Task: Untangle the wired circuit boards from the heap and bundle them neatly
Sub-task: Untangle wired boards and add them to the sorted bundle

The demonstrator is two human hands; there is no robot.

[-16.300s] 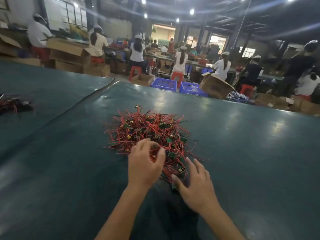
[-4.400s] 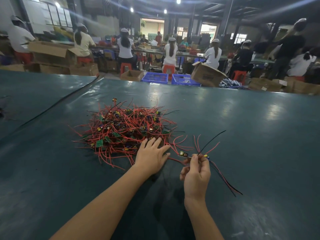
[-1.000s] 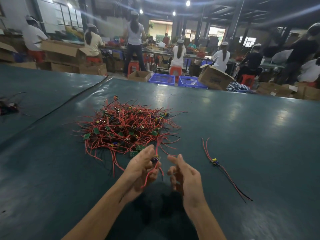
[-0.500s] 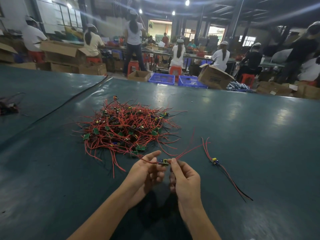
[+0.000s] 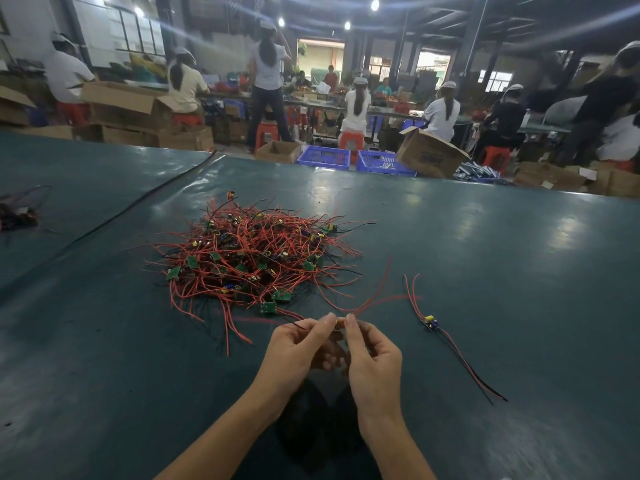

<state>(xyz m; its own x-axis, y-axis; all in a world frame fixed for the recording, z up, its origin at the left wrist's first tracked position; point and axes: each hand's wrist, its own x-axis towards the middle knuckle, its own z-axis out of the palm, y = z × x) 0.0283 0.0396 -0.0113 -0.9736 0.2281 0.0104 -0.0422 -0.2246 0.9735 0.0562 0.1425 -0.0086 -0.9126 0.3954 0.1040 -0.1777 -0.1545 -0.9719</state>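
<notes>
A heap (image 5: 249, 258) of small green circuit boards with tangled red and black wires lies on the dark green table (image 5: 485, 271). My left hand (image 5: 298, 348) and my right hand (image 5: 372, 355) meet just in front of it and pinch one small wired board (image 5: 338, 323) between their fingertips. That board is mostly hidden by the fingers; its red wires (image 5: 377, 299) fan up and to the right, and thin wires trail left toward the heap. One separated wired board (image 5: 429, 322) lies flat to the right, its red and black leads running toward the lower right.
Another small wire bundle (image 5: 17, 213) lies at the far left on the neighbouring table. A black cable (image 5: 138, 202) runs along the seam between the tables. Beyond the far edge stand cardboard boxes (image 5: 429, 157), blue crates (image 5: 323, 157) and several seated and standing workers.
Since a second ago my left hand lifted one board out of the heap's near edge, and both hands now pinch it together. The board laid to the right has not moved.
</notes>
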